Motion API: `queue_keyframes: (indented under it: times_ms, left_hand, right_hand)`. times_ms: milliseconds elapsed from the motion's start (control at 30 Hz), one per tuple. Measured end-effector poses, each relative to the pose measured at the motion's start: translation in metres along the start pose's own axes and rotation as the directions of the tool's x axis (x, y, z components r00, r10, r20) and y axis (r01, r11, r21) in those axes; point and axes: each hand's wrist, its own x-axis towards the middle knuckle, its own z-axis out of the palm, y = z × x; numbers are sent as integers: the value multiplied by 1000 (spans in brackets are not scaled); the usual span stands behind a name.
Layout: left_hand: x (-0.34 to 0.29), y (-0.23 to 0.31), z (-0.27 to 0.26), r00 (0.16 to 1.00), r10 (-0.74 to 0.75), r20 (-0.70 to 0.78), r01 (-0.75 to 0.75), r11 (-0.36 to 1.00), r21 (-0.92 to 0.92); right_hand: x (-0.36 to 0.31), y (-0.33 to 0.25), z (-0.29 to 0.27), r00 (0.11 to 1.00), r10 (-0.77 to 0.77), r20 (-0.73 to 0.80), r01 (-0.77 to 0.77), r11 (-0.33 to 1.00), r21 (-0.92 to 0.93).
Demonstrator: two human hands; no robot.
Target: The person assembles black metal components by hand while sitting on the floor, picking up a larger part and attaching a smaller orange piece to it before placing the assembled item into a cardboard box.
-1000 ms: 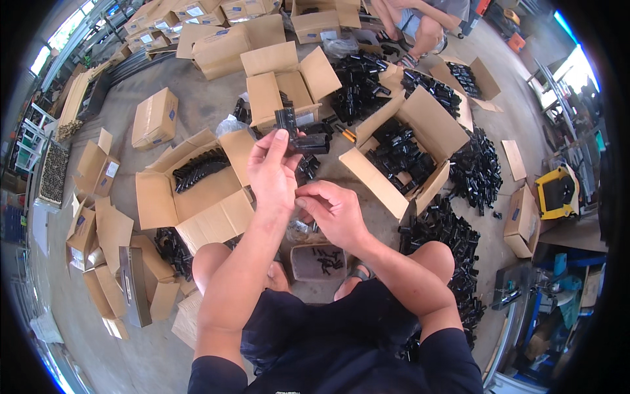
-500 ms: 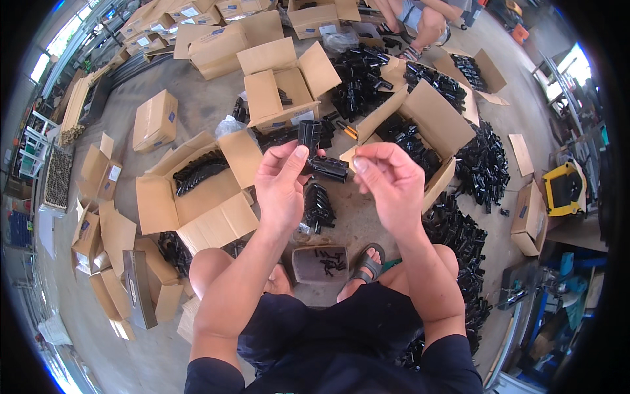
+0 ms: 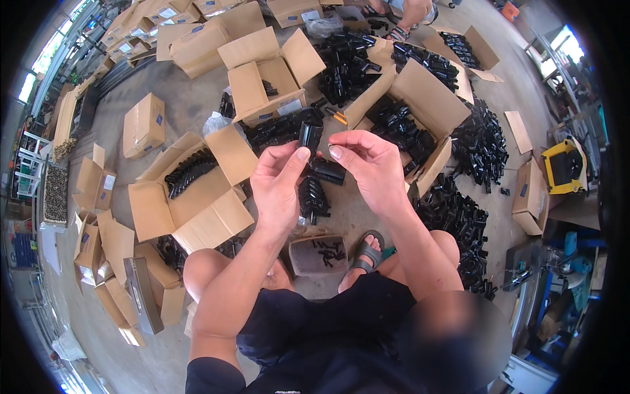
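Observation:
In my left hand is a glossy black angled pipe fitting, gripped between thumb and fingers. One tube of it points up, the other lies toward the right below my fingertips. My right hand is beside it with thumb and forefinger pinched together; anything between them is too small to make out. Below my hands, several similar black fittings lie on the floor. Between my feet stands a shallow plastic tub holding small dark parts.
Open cartons with black fittings stand left, ahead and right. Heaps of black fittings spread along the right. A closed carton sits farther left, near a yellow-framed object at far right. Another person's legs show at the top.
My right hand has come left and up, nearer the fitting's upright tube. My left hand still holds the fitting, now turned slightly. The whole view has shifted a little.

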Motion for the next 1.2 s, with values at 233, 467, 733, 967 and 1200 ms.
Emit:
queue_keyframes:
  times_ms: [233, 467, 733, 967, 1200]
  left_hand:
    - [-2, -3, -1, 999, 36, 9, -37, 994, 105]
    - [-6, -5, 3, 997, 68, -36, -58, 972, 226]
    - [-6, -3, 1, 997, 30, -65, -11, 962, 272]
    - [-6, -3, 0, 998, 37, -59, -21, 965, 261]
    - [-3, -9, -3, 996, 90, -20, -79, 949, 306]
  right_hand:
    - [4, 10, -5, 994, 104, 23, -105, 991, 85]
    - [4, 26, -2, 975, 219, -27, -215, 970, 115]
    - [1, 27, 0, 971, 234, -47, -227, 966, 126]
    - [-4, 33, 9, 977, 186, -103, -186, 982, 5]
    - [-4, 35, 8, 986, 129, -105, -139, 986, -95]
